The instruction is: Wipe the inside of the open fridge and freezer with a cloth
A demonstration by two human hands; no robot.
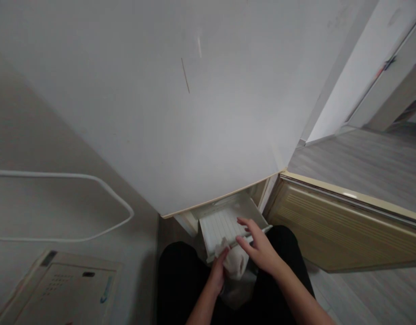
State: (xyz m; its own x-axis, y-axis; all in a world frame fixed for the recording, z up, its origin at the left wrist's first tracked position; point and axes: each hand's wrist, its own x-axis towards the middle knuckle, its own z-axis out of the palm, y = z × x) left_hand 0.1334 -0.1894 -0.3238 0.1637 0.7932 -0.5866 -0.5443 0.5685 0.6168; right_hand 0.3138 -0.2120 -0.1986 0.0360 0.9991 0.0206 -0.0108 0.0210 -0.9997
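A white drawer (221,225) with a ribbed bottom is pulled out below the white panel, between the person's knees. My left hand (218,273) is closed round the left side of a crumpled whitish cloth (235,263) at the drawer's front edge. Just to the right, my right hand (257,246) hovers over the drawer's front with its fingers apart and nothing in them. Part of the cloth hides the drawer's front edge.
A large white panel (194,126) rises in front. An open yellowish door (339,221) extends to the right above the grey floor (363,158). On the left are a white cable (103,183) and a pale metal box (66,284) on the wall.
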